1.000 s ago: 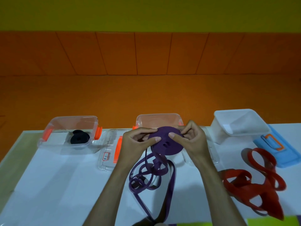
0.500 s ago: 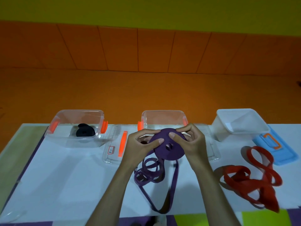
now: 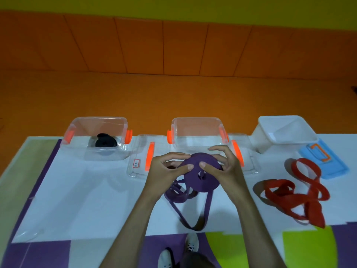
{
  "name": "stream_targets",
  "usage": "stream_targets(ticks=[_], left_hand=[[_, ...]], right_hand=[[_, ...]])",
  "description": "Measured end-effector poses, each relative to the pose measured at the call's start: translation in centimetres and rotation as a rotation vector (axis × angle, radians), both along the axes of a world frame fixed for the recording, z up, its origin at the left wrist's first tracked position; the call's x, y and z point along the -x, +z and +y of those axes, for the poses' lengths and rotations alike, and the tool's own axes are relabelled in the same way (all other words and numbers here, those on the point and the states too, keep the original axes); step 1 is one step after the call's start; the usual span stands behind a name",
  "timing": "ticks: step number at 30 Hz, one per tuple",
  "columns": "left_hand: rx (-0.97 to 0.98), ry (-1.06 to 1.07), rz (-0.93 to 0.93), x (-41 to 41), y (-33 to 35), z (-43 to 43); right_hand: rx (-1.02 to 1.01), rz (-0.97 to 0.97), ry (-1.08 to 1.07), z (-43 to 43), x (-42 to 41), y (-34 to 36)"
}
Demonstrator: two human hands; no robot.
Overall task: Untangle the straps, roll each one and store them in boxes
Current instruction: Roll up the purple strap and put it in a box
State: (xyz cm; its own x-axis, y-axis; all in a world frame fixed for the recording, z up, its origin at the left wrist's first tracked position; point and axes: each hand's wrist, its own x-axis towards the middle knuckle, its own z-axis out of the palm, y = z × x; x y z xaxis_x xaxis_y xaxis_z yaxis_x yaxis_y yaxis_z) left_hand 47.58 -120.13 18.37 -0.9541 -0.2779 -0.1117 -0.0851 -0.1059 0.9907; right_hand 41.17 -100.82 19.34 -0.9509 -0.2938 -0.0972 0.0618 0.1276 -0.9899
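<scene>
With left hand (image 3: 164, 172) and right hand (image 3: 225, 168) both pinching the purple roll (image 3: 201, 177) just in front of the middle box (image 3: 195, 120), and a shorter loose tail (image 3: 206, 207) than a second ago, wind in the remainder before storing in that box.

purple strap (image 3: 208, 182): cloth-like webbing, matt | red strap (image 3: 311, 207): same cloth look, matt, slightly rough | black strap (image 3: 105, 142): dark, matt | left box (image 3: 100, 155), middle box (image 3: 195, 130): clear glossy plastic, orange opaque clips (image 3: 128, 136) | right box (image 3: 270, 136): milky translucent plastic, smooth | blue lid (image 3: 332, 167): opaque plastic | table (image 3: 87, 200): white, smooth, low sheen
</scene>
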Motion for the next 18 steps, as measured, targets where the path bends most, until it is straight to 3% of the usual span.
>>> stream_targets(ticks=[7,12,18], left_hand=[[-0.077,0.011,-0.036,-0.9,-0.8,1.2],[-0.06,-0.039,-0.038,0.3,-1.1,2.7],[-0.12,0.001,-0.058,3.6,-1.5,3.9]], right_hand=[[0.142,0.013,-0.198,1.0,-1.6,-0.7],[-0.024,-0.004,-0.022,2.7,-0.5,-0.4],[0.097,-0.005,-0.252,2.4,2.9,-2.0]])
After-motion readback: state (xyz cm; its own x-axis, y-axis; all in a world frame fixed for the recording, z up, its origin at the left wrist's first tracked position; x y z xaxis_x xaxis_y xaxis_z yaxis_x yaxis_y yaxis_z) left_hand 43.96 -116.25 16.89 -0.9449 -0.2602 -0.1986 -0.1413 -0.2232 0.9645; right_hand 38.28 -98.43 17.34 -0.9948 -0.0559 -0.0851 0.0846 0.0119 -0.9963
